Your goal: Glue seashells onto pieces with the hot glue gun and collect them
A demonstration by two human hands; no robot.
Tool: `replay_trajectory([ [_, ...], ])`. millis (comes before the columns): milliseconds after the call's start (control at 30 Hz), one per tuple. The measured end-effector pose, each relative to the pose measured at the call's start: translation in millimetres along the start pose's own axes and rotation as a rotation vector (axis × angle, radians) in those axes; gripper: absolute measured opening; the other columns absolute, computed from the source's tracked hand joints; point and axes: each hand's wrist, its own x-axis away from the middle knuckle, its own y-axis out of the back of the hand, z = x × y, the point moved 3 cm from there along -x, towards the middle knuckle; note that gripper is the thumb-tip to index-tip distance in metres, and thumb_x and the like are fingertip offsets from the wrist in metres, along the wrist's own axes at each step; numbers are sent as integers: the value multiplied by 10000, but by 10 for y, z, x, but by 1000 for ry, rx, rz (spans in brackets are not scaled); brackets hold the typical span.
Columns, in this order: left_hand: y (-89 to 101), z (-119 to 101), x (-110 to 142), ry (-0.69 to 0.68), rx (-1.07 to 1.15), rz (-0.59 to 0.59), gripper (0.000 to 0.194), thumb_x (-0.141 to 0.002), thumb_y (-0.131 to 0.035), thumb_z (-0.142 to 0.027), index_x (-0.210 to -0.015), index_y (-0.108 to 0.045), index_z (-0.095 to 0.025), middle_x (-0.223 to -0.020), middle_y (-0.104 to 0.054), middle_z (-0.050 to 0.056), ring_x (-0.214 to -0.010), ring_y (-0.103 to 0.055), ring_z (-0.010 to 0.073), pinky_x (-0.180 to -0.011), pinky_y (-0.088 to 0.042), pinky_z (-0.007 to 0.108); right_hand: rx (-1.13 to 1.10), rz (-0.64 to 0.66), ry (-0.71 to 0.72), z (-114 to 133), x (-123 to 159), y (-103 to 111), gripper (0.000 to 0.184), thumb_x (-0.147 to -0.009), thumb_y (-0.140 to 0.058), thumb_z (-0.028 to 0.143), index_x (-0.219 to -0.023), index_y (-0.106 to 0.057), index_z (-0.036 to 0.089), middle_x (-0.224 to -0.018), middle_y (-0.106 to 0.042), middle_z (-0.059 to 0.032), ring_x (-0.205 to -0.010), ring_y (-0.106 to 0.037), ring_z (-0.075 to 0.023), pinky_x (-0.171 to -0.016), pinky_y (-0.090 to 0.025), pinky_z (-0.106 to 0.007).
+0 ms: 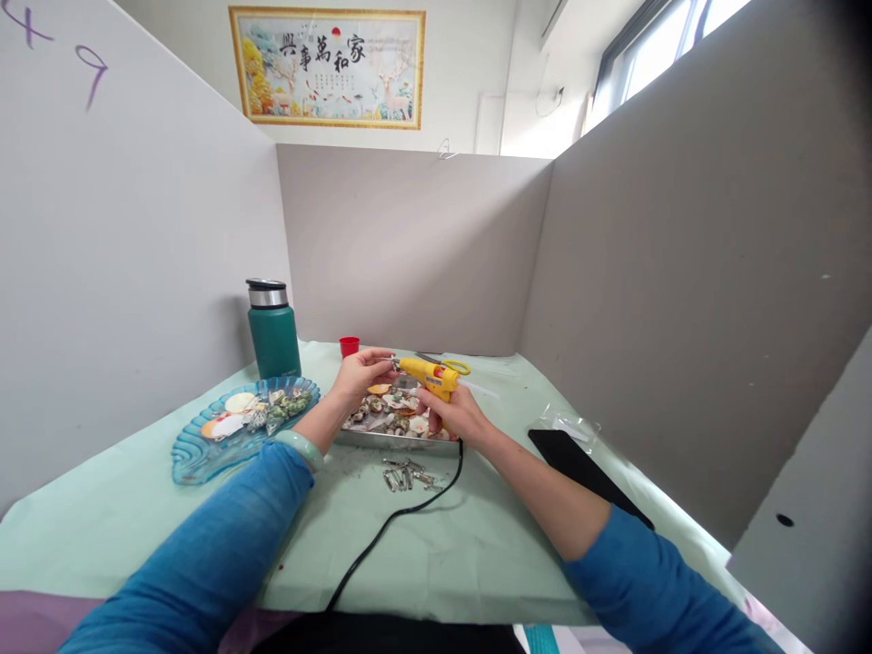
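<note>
My right hand (458,416) is wrapped round the handle of a yellow hot glue gun (431,376), whose nozzle points left. At the nozzle tip, the fingers of my left hand (361,374) are pinched together; a small metallic-looking piece shows there, too small to name. Below both hands lies a metal tray (401,442) full of assorted seashells (390,420). On the cloth in front of the tray is a pile of small silvery metal clips (411,475). A black cord (393,520) runs from the glue gun toward the table's front edge.
To the left, a blue shell-shaped plate (197,465) holds more shells, with a green bottle (273,334) behind it. A red cup (350,346) and yellow-handled scissors (455,367) lie beyond the tray. On the right are a black flat object (586,474) and clear plastic packaging (569,425). Partition walls enclose the table.
</note>
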Motion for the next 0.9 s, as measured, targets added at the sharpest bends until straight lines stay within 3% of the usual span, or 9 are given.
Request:
replay_trajectory([
  [200, -12, 11, 7, 3, -29, 13, 362, -577, -782, -246, -874, -624, -112, -686, -679, 42, -596, -664, 157, -610, -548, 267, 9, -14, -10, -3, 1, 3, 315, -769, -608, 484, -736, -575, 173, -505, -565, 22, -360, -478, -80, -350, -382, -192],
  [600, 8, -9, -15, 14, 50, -15, 317, -613, -754, -178, -878, -598, -102, -637, -671, 49, -566, -657, 145, -582, -551, 250, 17, -1, -18, 12, 5, -10, 275, -766, -623, 431, -786, -571, 161, -632, -619, -1, -363, -486, -66, -348, -400, -192],
  [900, 7, -5, -10, 30, 46, -7, 351, -601, -776, -201, -889, -599, -105, -643, -666, 41, -583, -662, 150, -589, -556, 253, 16, -17, -11, 7, 2, 1, 287, -770, -613, 459, -755, -571, 175, -575, -599, 11, -366, -482, -75, -359, -399, -206],
])
